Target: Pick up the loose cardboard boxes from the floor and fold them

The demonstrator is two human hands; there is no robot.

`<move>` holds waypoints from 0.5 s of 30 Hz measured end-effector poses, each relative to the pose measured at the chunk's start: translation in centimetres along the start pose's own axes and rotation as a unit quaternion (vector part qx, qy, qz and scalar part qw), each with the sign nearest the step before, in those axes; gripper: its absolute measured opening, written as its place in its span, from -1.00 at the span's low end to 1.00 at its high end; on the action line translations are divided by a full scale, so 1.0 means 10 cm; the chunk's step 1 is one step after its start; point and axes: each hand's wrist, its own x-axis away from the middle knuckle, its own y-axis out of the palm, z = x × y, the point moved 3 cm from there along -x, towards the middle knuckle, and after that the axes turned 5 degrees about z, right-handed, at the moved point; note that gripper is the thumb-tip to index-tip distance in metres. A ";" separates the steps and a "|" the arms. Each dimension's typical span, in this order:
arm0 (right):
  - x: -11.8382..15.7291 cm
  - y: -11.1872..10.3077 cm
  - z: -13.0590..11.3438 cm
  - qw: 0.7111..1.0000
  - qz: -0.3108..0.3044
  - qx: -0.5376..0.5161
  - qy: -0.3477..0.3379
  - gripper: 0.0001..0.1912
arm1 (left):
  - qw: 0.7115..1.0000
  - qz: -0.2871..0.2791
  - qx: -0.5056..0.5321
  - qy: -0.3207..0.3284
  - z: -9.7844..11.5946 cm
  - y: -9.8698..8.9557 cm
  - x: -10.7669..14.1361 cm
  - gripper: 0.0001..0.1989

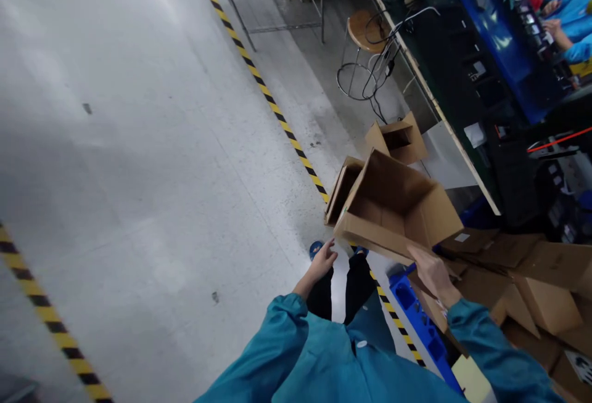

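Observation:
My right hand (432,275) grips the near flap of an open, empty cardboard box (393,206) and holds it up over the floor, tilted with its opening facing me. My left hand (324,259) hangs lower, fingers spread, just below the box's left corner and holding nothing; whether it touches the box I cannot tell. My teal sleeves, dark trousers and blue shoes show beneath.
A second open box (398,138) lies on the floor beyond. Several cardboard boxes (531,280) are piled on a blue pallet (416,317) at right. A round stool (365,36) stands by a long workbench (444,113). Yellow-black tape (268,92) crosses the grey floor. Other people's teal sleeves are at top right.

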 end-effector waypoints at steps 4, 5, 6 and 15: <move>-0.36 0.23 -0.08 0.996 -0.082 0.041 -0.003 -0.37 | 0.998 0.018 0.053 -0.026 0.18 0.04 -0.15 -0.44; -0.48 0.35 -0.12 0.991 -0.122 0.053 0.001 -0.40 | 0.998 0.023 0.049 -0.038 0.20 0.04 -0.18 -0.52; -0.60 0.46 -0.16 0.986 -0.153 0.062 0.003 -0.44 | 0.998 0.028 0.038 -0.047 0.21 0.03 -0.21 -0.58; -1.07 0.91 -0.12 0.979 -0.198 0.042 0.028 -0.62 | 0.988 0.022 -0.012 -0.149 -0.39 -0.40 0.24 -0.61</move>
